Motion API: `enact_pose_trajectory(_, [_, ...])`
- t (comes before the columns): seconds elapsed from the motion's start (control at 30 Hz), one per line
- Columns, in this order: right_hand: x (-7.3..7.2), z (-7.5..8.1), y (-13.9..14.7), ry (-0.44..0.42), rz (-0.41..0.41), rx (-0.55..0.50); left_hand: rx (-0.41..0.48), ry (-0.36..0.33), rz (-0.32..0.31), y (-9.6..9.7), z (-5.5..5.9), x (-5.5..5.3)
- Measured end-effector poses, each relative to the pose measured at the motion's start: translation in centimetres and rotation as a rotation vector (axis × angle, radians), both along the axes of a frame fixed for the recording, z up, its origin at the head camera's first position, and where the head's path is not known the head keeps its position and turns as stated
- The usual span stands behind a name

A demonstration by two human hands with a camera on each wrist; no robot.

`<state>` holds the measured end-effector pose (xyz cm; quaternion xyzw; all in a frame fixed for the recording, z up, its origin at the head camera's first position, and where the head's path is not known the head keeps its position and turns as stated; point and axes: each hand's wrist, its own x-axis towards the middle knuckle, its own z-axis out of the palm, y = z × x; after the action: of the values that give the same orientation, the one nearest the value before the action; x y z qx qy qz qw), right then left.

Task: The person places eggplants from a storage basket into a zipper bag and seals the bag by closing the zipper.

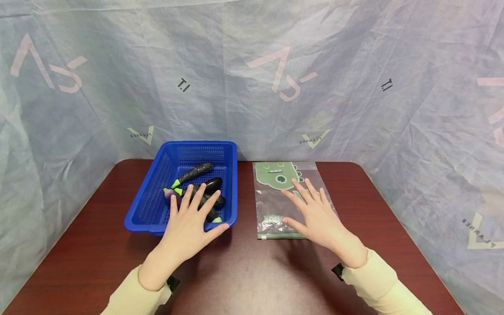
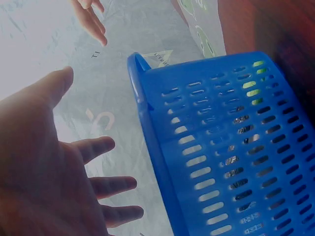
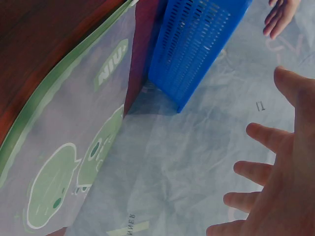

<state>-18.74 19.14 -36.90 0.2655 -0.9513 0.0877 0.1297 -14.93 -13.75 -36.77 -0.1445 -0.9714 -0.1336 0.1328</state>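
Observation:
Fingers spread, my left hand point(image 1: 188, 227) hovers above the near edge of a blue plastic basket point(image 1: 135, 214). Several eggplants lie in it, among them a dark one with a green stem point(image 1: 197, 172) and a purple one partly behind my fingers. The left wrist view shows that hand point(image 2: 44, 147) apart from the basket's slotted wall point(image 2: 216, 147). My right hand point(image 1: 324, 221), also spread and holding nothing, is over a clear zip bag point(image 1: 267, 205) with a green cartoon print. In the right wrist view, a gap separates this hand point(image 3: 275, 172) from the bag point(image 3: 93, 123).
Basket and bag stand side by side on a dark red-brown table point(image 1: 252, 271), with a strip of tabletop between them. A grey printed cloth point(image 1: 224, 78) hangs behind the table and along both sides. The bag's green zip edge point(image 1: 283, 236) faces me.

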Motion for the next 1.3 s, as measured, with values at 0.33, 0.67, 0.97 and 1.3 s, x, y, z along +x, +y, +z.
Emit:
enact_pose_trajectory(0.33, [-1.0,-0.2,1.1,-0.022,0.076,-0.046,-0.023,-0.043,-0.03,-1.2,1.3,-1.2])
enact_pose_trajectory(0.67, [-3.2,-1.1,4.1,-0.112,0.222,-0.042,-0.04,-0.203,-0.248,-3.0,5.1,-5.3])
enact_pose_trajectory(0.97, [-4.3,-2.5,6.8,-0.153,0.295,-0.018,-0.197,-0.237,-0.357,-4.1,4.9,-9.9])
enact_pose_trajectory(1.3, [-5.0,-4.4,9.1,-0.137,0.309,-0.001,-0.341,-0.289,-0.486,-5.2,3.2,-13.2])
